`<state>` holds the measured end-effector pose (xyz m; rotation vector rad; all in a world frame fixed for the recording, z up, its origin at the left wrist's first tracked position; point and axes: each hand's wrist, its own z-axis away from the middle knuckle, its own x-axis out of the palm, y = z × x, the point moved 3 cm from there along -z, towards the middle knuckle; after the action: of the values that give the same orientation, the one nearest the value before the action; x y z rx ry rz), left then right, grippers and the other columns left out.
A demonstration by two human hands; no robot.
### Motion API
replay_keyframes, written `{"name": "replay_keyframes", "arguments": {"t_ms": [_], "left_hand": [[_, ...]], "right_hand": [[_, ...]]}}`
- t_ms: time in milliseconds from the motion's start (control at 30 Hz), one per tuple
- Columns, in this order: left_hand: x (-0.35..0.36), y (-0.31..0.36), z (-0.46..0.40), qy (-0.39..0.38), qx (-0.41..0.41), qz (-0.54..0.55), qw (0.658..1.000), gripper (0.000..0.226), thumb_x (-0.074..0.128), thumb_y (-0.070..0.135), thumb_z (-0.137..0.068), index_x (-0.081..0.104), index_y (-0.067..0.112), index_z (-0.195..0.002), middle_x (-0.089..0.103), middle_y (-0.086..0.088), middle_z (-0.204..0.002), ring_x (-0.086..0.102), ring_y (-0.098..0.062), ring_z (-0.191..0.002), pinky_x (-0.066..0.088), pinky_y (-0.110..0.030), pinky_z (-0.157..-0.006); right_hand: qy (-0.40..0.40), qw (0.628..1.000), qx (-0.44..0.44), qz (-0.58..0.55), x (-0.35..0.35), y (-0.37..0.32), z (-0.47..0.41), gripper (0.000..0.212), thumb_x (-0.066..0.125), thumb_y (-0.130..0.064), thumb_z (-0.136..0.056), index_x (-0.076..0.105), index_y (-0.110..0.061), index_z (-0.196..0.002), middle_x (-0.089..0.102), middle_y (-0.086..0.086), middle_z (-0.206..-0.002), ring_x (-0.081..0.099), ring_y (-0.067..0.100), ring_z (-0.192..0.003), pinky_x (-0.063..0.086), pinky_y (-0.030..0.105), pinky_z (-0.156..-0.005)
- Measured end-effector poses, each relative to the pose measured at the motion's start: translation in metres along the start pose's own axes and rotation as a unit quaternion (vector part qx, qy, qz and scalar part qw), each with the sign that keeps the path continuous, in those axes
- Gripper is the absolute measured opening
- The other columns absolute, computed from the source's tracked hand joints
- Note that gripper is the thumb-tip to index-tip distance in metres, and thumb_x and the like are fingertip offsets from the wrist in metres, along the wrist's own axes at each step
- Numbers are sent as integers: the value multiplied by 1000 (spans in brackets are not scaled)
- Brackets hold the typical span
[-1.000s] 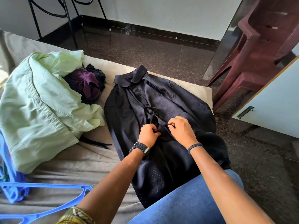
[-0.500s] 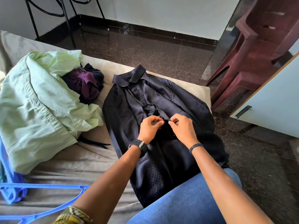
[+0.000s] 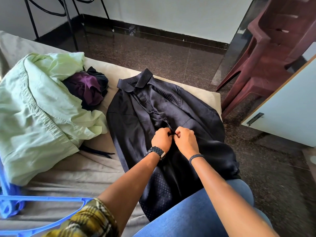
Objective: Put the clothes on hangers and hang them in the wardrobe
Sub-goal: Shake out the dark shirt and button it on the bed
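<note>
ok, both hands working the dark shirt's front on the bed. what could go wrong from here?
1. The left hand and right hand pinch the dark shirt at its front opening; a hard tug could strain it.
2. The shirt's right side hangs off the bed edge and may slide to the floor.
3. The blue hanger lies by the left elbow, easy to knock.

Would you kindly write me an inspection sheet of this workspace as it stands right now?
Surface: beige bed, sheet wrinkled.
Job's things: dark navy shirt laid flat, collar away from the person; blue hanger at near left; light green garment heaped; purple garment bunched beside it.
Clutter: dark cord under the green heap.
Grippers: left hand and right hand pinch the shirt's front placket, fingers curled.
Cables: black cables hanging on a metal stand.
Surroundings: maroon plastic chairs, white cabinet door, dark floor.
</note>
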<state>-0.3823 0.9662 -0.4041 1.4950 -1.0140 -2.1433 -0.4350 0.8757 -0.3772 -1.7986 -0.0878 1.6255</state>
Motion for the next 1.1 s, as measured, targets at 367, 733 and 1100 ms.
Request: {"name": "replay_keyframes", "arguments": {"t_ms": [367,733,1100], "left_hand": [[-2,-17,12,57,-72,272,958,9,72,8,-79,67,16,-78,68,-3,-73,67,-16,-67,58,-35,-75],[-6,-6,15,-24,-133,525,840,19,58,6,-93,62,7,-74,60,-4,-69,57,-12,-63,54,-19,-58],[3,-9,7,60,-165,438,882,15,65,6,-87,56,15,-79,61,-9,-83,61,-16,-69,57,-27,-68]], "right_hand": [[31,995,-60,-71,-2,6,2,10,64,-13,-86,58,-11,-78,58,2,-80,57,19,-71,50,33,-66],[16,980,-194,42,-13,1,9,16,59,-1,-83,57,-8,-97,57,6,-94,54,24,-93,50,38,-76],[78,960,-210,166,-40,49,33,25,60,6,-80,56,-14,-94,47,4,-87,52,21,-74,52,32,-60]]}}
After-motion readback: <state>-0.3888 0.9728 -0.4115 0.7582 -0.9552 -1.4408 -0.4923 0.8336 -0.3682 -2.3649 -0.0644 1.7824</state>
